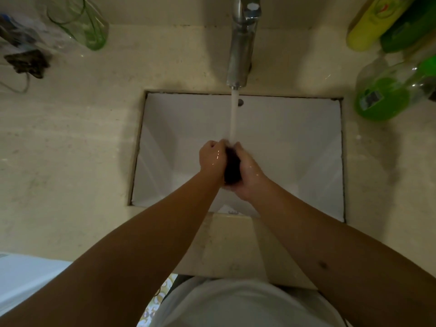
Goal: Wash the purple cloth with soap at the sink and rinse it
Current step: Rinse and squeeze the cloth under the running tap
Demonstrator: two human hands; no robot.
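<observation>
**Cloth under the tap**

Two forearms reach up from the bottom of the frame. At centre, the left hand (210, 155) and right hand (248, 169) press together, fingers curled tight on the cloth (232, 168), a dark wad between the palms. Water (233, 115) from the one tap (241, 43) falls on it over the sink (306, 128). No suds show, so this is probably rinsing; wringing remains. Three green bottles (382, 100) stand upper right, one glass (77, 22) upper left.

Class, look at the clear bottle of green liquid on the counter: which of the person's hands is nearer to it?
The right hand. It is on the bottle's side of the cloth; the left hand is on the far side.
</observation>
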